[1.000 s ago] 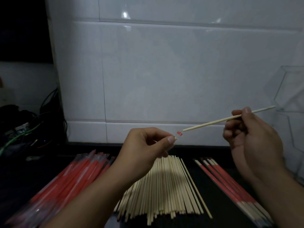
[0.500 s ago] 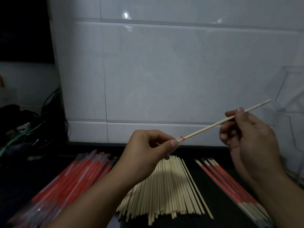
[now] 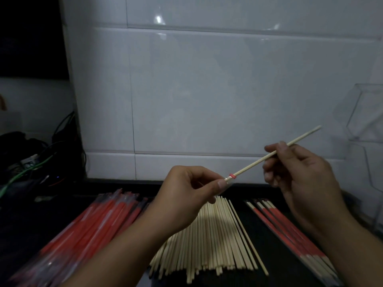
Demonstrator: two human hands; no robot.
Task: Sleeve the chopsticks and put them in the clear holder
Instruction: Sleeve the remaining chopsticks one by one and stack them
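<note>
Head view — sleeve (image 3: pixel 229 179) mostly hidden inside left hand (image 3: pixel 186 195).

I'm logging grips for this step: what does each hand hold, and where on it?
Right hand pinches the chopstick near its upper end. Left hand pinches the sleeve at its mouth, over the chopstick's lower tip.

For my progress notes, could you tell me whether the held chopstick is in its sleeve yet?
Barely in: only the tip of the chopstick has entered the sleeve mouth pinched by the left hand; the rest is bare.
</note>
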